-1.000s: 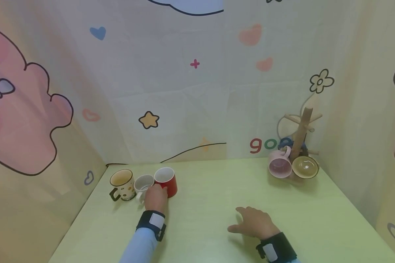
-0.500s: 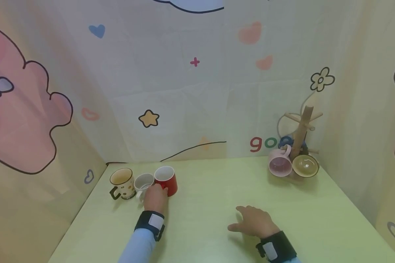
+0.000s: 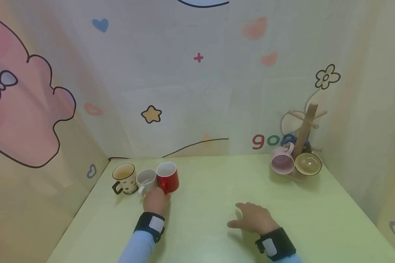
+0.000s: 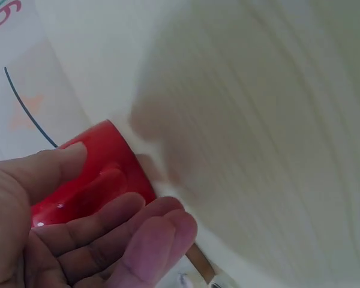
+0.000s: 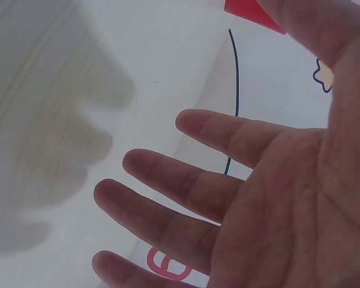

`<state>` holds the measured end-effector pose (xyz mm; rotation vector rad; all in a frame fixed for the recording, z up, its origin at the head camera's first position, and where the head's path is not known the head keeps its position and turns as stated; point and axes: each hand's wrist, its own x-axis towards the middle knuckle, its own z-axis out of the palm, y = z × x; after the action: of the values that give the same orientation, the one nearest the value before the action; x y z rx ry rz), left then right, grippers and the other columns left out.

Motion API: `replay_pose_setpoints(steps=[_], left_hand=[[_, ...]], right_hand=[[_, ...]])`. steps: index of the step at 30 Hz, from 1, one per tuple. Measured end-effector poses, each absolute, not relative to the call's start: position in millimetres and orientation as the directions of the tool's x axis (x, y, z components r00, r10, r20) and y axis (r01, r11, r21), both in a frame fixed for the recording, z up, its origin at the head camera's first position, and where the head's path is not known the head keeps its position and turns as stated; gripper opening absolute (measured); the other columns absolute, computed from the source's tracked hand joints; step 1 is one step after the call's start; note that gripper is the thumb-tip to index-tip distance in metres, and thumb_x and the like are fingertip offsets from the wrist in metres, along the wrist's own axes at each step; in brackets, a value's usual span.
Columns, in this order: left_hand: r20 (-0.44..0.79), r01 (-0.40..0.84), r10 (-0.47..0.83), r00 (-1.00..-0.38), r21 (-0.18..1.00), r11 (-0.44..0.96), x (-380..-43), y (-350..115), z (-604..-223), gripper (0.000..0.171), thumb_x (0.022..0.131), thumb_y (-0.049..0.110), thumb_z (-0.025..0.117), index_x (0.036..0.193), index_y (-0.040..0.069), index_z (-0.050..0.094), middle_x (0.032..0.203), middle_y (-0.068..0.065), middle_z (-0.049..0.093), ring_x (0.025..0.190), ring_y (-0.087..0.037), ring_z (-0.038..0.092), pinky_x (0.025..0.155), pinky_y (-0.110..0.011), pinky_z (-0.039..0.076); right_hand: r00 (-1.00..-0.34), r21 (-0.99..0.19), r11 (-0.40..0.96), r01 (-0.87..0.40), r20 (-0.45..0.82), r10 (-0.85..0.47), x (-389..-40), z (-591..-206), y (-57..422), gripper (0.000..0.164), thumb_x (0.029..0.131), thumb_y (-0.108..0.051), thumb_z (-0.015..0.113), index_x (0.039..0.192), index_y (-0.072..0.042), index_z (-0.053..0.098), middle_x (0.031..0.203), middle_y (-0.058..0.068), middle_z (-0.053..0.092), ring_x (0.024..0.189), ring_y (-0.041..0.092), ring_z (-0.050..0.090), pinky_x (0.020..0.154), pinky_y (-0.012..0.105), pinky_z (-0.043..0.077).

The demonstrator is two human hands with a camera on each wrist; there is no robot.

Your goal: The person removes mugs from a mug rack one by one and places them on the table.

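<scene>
Head: red mug point(image 3: 173, 182) left of centre on counter point(image 3: 204, 219), left hand point(image 3: 156, 201) just below, likely release step; left wrist: thumb point(image 4: 54, 165) and fingers point(image 4: 150, 246) apart beside handle point(image 4: 105, 180), next move probably calls for backing clear; right wrist: right hand point(image 5: 264, 198) spread, empty.

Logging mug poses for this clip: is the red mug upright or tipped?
Upright: in the head view, the red mug stands on the table, its white-lined opening facing up.
</scene>
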<state>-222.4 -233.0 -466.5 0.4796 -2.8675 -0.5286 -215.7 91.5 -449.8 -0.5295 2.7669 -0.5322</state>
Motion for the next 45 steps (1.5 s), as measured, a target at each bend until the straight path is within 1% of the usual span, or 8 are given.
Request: replay_pose_setpoints(steps=[8, 15, 21, 26, 29, 33, 38, 45], left_hand=[[0.053, -0.274, -0.312, -0.949, 0.354, 0.894, -220.8, -221.9, -460.7, 0.027, 0.088, 0.021, 0.074, 0.072, 0.002, 0.065, 0.062, -0.008, 0.059, 0.059, -0.024, 0.056, 0.058, -0.037, 0.049], [-0.007, -0.279, -0.286, -0.958, 0.246, 0.928, -217.0, -207.1, -459.6, 0.039, 0.088, 0.037, 0.073, 0.068, 0.005, 0.063, 0.058, -0.006, 0.056, 0.057, -0.022, 0.054, 0.056, -0.036, 0.049], [-0.03, -0.194, -0.191, -0.981, 0.2, 0.961, -213.5, -197.3, -457.8, 0.042, 0.084, 0.046, 0.074, 0.069, 0.008, 0.061, 0.057, -0.005, 0.053, 0.054, -0.021, 0.052, 0.054, -0.037, 0.045], [-0.095, -0.112, -0.093, -0.991, 0.227, 0.967, -210.9, -190.1, -451.2, 0.041, 0.083, 0.046, 0.076, 0.076, 0.008, 0.063, 0.059, -0.004, 0.054, 0.056, -0.022, 0.052, 0.055, -0.036, 0.044], [-0.135, -0.063, -0.031, -0.99, 0.242, 0.968, -209.6, -186.7, -446.9, 0.04, 0.081, 0.045, 0.077, 0.084, 0.007, 0.066, 0.066, -0.004, 0.058, 0.061, -0.022, 0.053, 0.058, -0.037, 0.046], [-0.183, -0.005, 0.042, -0.982, 0.247, 0.969, -209.6, -183.5, -446.0, 0.046, 0.08, 0.046, 0.079, 0.098, 0.005, 0.07, 0.079, -0.004, 0.065, 0.069, -0.023, 0.056, 0.071, -0.044, 0.05], [-0.209, -0.01, 0.053, -0.976, 0.289, 0.957, -209.5, -180.3, -445.9, 0.052, 0.079, 0.046, 0.08, 0.109, 0.005, 0.07, 0.087, -0.006, 0.068, 0.077, -0.025, 0.057, 0.085, -0.054, 0.046], [-0.205, -0.025, 0.036, -0.978, 0.287, 0.958, -208.5, -178.8, -444.9, 0.052, 0.079, 0.046, 0.08, 0.108, 0.004, 0.07, 0.087, -0.006, 0.067, 0.076, -0.026, 0.057, 0.084, -0.054, 0.047]], right_hand=[[-0.898, -0.4, 0.867, -0.297, -0.192, -0.396, -216.3, -451.5, 92.6, 0.077, 0.077, -0.056, 0.077, 0.132, -0.004, 0.061, 0.122, 0.02, 0.064, 0.117, 0.042, 0.057, 0.092, 0.065, 0.044], [-0.899, -0.399, 0.867, -0.298, -0.188, -0.395, -217.1, -456.5, 95.5, 0.077, 0.077, -0.056, 0.077, 0.131, -0.004, 0.061, 0.121, 0.02, 0.065, 0.116, 0.042, 0.058, 0.091, 0.065, 0.044], [-0.901, -0.395, 0.867, -0.302, -0.18, -0.395, -217.9, -457.8, 98.7, 0.076, 0.078, -0.057, 0.076, 0.13, -0.003, 0.061, 0.121, 0.02, 0.065, 0.116, 0.042, 0.057, 0.091, 0.064, 0.045], [-0.905, -0.394, 0.872, -0.291, -0.183, -0.384, -218.9, -456.4, 102.4, 0.076, 0.078, -0.056, 0.076, 0.13, -0.003, 0.061, 0.122, 0.021, 0.064, 0.117, 0.043, 0.057, 0.092, 0.064, 0.044], [-0.908, -0.387, 0.879, -0.278, -0.194, -0.372, -220.5, -455.5, 104.7, 0.077, 0.078, -0.057, 0.075, 0.131, -0.003, 0.061, 0.123, 0.021, 0.064, 0.118, 0.044, 0.056, 0.093, 0.065, 0.043], [-0.909, -0.385, 0.884, -0.265, -0.205, -0.362, -222.3, -454.0, 108.1, 0.077, 0.079, -0.057, 0.075, 0.131, -0.002, 0.06, 0.123, 0.022, 0.064, 0.119, 0.044, 0.056, 0.094, 0.066, 0.042], [-0.913, -0.38, 0.884, -0.273, -0.186, -0.362, -226.0, -454.9, 115.6, 0.078, 0.079, -0.057, 0.074, 0.131, -0.001, 0.06, 0.123, 0.023, 0.063, 0.118, 0.045, 0.056, 0.092, 0.065, 0.043], [-0.929, -0.371, 0.889, -0.269, -0.142, -0.341, -242.4, -446.1, 139.0, 0.08, 0.081, -0.06, 0.071, 0.131, 0.002, 0.059, 0.124, 0.025, 0.063, 0.118, 0.047, 0.055, 0.091, 0.065, 0.044]])
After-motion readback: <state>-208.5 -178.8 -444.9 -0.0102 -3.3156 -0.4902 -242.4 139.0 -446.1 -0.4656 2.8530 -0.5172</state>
